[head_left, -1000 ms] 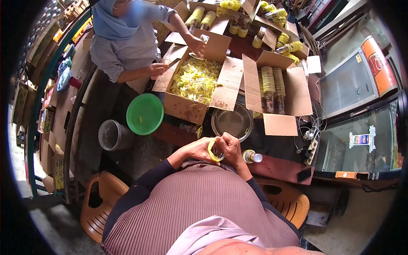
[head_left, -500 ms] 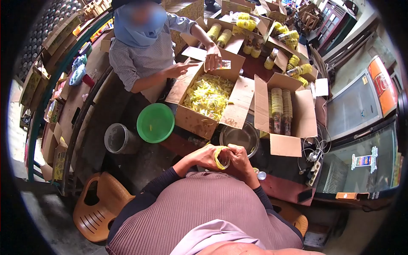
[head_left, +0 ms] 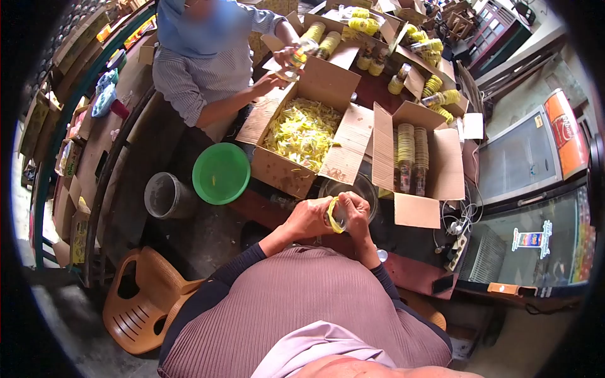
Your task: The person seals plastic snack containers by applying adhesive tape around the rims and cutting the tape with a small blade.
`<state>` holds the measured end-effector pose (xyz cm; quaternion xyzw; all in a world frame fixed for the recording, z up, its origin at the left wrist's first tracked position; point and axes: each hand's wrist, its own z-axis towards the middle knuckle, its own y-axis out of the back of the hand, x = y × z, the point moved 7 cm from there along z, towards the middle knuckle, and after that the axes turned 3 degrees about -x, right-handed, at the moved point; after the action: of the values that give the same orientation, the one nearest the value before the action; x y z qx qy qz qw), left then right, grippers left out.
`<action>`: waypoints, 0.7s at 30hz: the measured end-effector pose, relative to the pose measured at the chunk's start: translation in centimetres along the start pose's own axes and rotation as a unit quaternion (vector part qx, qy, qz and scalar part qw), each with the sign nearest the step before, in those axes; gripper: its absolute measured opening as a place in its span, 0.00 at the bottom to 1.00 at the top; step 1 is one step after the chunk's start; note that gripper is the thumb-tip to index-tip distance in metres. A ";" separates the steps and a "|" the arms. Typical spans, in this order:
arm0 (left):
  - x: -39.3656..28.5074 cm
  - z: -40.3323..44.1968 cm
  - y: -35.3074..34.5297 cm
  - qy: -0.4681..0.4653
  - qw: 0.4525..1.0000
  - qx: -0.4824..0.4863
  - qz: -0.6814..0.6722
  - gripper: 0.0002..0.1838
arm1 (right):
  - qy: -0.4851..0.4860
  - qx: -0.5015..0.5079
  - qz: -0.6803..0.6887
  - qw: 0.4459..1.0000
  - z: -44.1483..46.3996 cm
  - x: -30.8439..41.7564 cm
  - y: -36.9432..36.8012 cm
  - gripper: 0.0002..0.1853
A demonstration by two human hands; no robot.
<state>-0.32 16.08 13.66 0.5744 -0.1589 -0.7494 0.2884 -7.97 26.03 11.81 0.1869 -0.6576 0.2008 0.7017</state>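
Close to my body, a clear plastic cup [head_left: 341, 217] with a yellow band [head_left: 332, 217] round one end is held between my hands. My left hand [head_left: 308, 218] wraps round it from the left, with the band showing beside the fingers. From the other side my right hand [head_left: 357, 216] grips the cup, its fingers curled and partly covering it. Just beyond my hands lies a round metal basin [head_left: 372, 192]. Farther off stands a cardboard box [head_left: 287, 171] filled with yellow strips [head_left: 301, 133].
A co-worker [head_left: 208, 82] across from me holds a clear and yellow cup [head_left: 301, 55]. Stacked cups [head_left: 404, 151] fill another box [head_left: 449, 164] at right. A green basin [head_left: 220, 173], a grey bucket [head_left: 165, 196] and an orange chair [head_left: 135, 302] are on the left; cables [head_left: 463, 211] lie at right.
The co-worker's hands have come together, now holding a cup over the box's far left edge. My hands keep hold of my cup, its yellow band turned more edge-on. The view has shifted slightly.
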 end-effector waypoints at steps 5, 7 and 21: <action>-0.6 1.0 -1.1 -0.018 0.998 -0.029 0.050 0.22 | -0.066 -0.093 0.054 0.992 -0.1 -2.3 2.5 0.18; -1.2 1.4 -1.5 -0.033 0.997 -0.030 0.058 0.21 | -0.064 -0.142 0.075 0.985 -0.2 -1.9 3.0 0.18; 3.4 -1.0 3.1 0.031 0.988 -0.150 0.016 0.22 | -0.098 -0.086 -0.010 0.991 4.5 -5.4 6.8 0.16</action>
<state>0.81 11.62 12.54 0.5446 -0.0450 -0.7421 0.3882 -15.66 29.25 6.73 0.1513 -0.7357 0.1173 0.6497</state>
